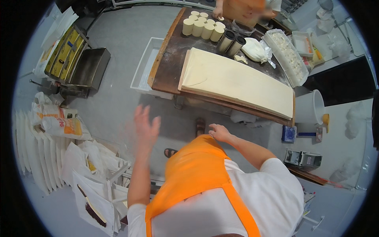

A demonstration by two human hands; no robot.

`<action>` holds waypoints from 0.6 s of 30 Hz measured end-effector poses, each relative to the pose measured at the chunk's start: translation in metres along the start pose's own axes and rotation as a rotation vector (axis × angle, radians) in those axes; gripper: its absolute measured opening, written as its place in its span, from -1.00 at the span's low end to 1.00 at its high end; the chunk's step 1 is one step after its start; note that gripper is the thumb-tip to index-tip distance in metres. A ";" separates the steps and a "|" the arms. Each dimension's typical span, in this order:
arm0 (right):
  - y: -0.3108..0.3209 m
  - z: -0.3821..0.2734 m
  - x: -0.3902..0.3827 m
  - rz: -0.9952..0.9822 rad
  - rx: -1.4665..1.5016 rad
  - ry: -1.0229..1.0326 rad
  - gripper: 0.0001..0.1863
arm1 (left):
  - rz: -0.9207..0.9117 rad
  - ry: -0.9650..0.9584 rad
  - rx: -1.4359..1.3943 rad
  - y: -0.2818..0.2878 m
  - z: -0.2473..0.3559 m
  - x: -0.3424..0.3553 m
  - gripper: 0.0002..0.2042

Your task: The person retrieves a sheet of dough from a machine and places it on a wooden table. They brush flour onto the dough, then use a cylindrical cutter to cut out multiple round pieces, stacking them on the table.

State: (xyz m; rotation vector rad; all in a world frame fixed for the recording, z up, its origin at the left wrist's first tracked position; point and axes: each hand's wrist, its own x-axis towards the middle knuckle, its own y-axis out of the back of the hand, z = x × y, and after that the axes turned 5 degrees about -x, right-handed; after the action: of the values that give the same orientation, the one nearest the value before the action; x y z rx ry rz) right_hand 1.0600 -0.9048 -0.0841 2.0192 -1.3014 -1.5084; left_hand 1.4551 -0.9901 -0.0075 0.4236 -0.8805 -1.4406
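While raised, left hand [145, 125] open, right hand [219, 132] on apron [197, 166].

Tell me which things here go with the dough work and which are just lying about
In use: dough sheet on the wooden table, dough cylinders, metal cutters, tray of dough pieces.
Lying about: flour sacks, brush, white bucket, machine.

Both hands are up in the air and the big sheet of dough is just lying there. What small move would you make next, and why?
Probably step closer and bring both hands down onto the dough sheet. The left hand is raised, open and blurred, holding nothing; the right hand rests against the orange apron, also empty. The sheet lies flat on its wooden board, apart from both hands, so nothing can be worked until they reach it.
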 end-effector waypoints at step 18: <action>0.177 0.154 0.031 0.224 0.388 -0.040 -0.52 | -0.360 0.107 0.416 -0.339 0.139 0.285 0.02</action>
State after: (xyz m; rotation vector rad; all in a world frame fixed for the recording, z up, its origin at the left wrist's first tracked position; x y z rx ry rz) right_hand 0.8411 -0.9847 -0.0429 1.9782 -1.8871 -1.2772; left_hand 1.0973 -1.2732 -0.0920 1.0043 -1.0554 -1.5393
